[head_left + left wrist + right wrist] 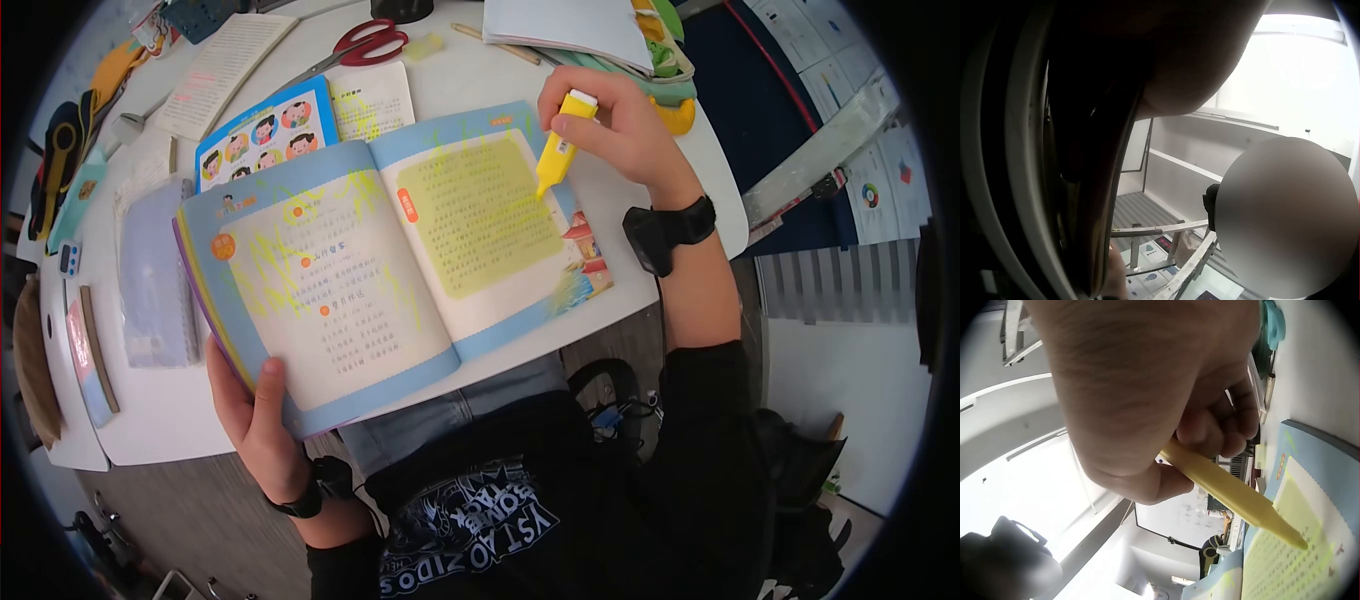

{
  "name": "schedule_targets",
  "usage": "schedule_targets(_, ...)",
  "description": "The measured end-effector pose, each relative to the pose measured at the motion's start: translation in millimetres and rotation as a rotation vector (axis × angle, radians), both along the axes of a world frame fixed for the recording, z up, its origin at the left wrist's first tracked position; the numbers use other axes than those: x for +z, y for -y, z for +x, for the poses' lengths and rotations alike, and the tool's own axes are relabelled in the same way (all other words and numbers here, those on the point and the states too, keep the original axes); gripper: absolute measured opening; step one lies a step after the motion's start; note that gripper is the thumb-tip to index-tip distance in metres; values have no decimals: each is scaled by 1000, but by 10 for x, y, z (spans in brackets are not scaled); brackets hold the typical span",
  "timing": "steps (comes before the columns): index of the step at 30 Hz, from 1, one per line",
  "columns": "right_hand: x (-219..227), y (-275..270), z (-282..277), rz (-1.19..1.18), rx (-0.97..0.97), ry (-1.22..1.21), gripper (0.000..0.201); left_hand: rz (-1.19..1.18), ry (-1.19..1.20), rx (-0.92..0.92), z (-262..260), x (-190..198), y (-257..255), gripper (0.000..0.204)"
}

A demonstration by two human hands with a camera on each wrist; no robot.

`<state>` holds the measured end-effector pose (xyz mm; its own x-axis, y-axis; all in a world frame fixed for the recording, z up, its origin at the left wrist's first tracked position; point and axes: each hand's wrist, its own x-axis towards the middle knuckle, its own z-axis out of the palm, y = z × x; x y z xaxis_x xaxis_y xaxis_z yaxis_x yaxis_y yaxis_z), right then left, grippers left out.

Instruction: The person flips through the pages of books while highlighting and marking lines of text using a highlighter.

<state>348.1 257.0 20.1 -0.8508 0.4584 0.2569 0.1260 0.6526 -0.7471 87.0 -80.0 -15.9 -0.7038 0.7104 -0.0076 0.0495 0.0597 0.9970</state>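
An open book (400, 250) with blue page borders lies tilted over the table's front edge, yellow marks on both pages. The left hand (262, 425) grips its lower left corner, thumb on the page and fingers beneath. Pinched between thumb and fingers of the right hand (625, 130) is a yellow highlighter (562, 145), its tip at the right page's upper right text. In the right wrist view the right hand (1166, 406) holds the highlighter (1229, 490) over the yellow-shaded page (1285, 550); whether the tip touches is unclear. The left wrist view shows mostly dark, close shapes.
Behind the book are a blue booklet with cartoon faces (265, 125), red-handled scissors (370, 42), another book (225, 75) and white paper (570, 30). A clear plastic case (158, 280) lies left of the book. The table's front edge runs beneath the book.
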Motion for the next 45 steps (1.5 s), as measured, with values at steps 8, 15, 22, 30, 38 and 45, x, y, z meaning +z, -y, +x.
schedule_targets(8,22,182,-107,-131,113,-88,15,-17,-13,72,63,1,-25,59)
schedule_targets(15,-11,263,-188,-281,186,-13,23,16,37,15,24,4,-35,59)
schedule_targets(22,18,285,-190,-347,246,-15,23,35,63,3,23,6,-24,56)
schedule_targets(30,33,191,-111,-217,245,80,19,23,31,12,56,33,-40,54)
schedule_targets(38,125,1,62,-49,42,230,11,12,54,11,52,60,-69,56)
schedule_targets(45,106,-55,119,-67,43,99,10,-9,20,32,53,16,-30,56)
